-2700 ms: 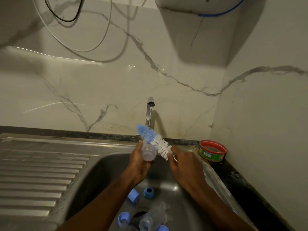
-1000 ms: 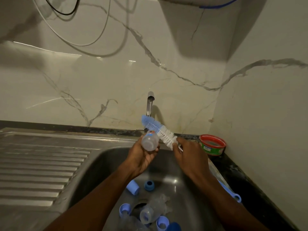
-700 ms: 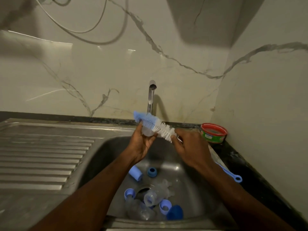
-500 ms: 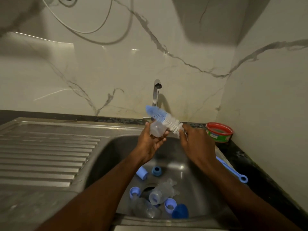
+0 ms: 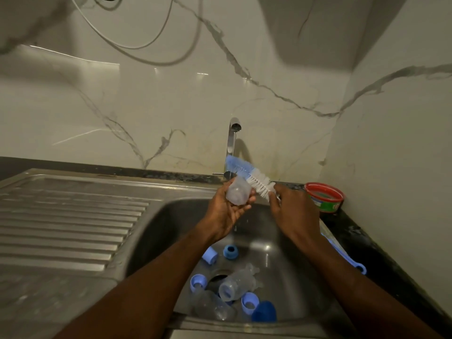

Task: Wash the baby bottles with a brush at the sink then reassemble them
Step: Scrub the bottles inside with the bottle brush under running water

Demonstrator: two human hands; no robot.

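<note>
Left hand: palm up over the sink basin, fingers curled round a clear baby bottle held on a tilt. Right hand: just beside the left, closed round the handle of a bottle brush; the bristle head, white near the hand and blue at the tip, slants up and away, lying against the top of the held bottle. Tap: directly beyond both hands, under the brush tip, a thin stream of water falling from it. Basin floor, below the hands: a pale blue cap on its side and a blue collar ring nearest; closer to the person, around the drain, a clear bottle lying on its side, a second clear bottle beside it, two pale blue rings, and a dark blue cap. Right of the right hand, on the dark tabletop in the corner: a red-rimmed round tub. Beyond the right forearm, along the basin edge: a blue looped handle; what it belongs to cannot be told. Left of the left hand: the ribbed steel draining board. Behind all: marble-patterned wall with looped cables hanging high above.
</note>
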